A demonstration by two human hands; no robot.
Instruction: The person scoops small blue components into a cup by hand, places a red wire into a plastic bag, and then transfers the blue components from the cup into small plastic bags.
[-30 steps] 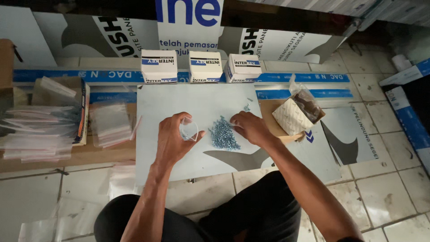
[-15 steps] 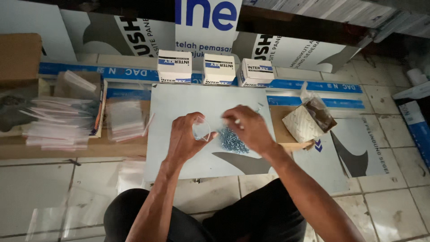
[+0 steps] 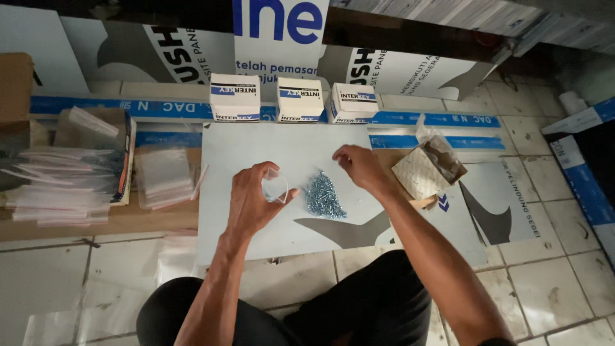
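My left hand (image 3: 253, 198) holds a small clear plastic bag (image 3: 275, 188) by its mouth, just left of a pile of small silvery screws (image 3: 322, 197). The pile lies on a pale panel (image 3: 256, 147) laid flat on the floor. My right hand (image 3: 357, 164) hovers above and to the right of the pile with its fingertips pinched together; whether it holds screws I cannot tell.
Three small white-and-blue boxes (image 3: 299, 99) stand along the panel's far edge. Stacks of clear bags (image 3: 163, 177) and a larger stack (image 3: 61, 182) lie to the left. An open box (image 3: 428, 168) sits at the right. My knees (image 3: 307, 314) are below.
My right hand has lifted off the screw pile and moved up and to the right. The left hand has raised the clear bag beside the pile.
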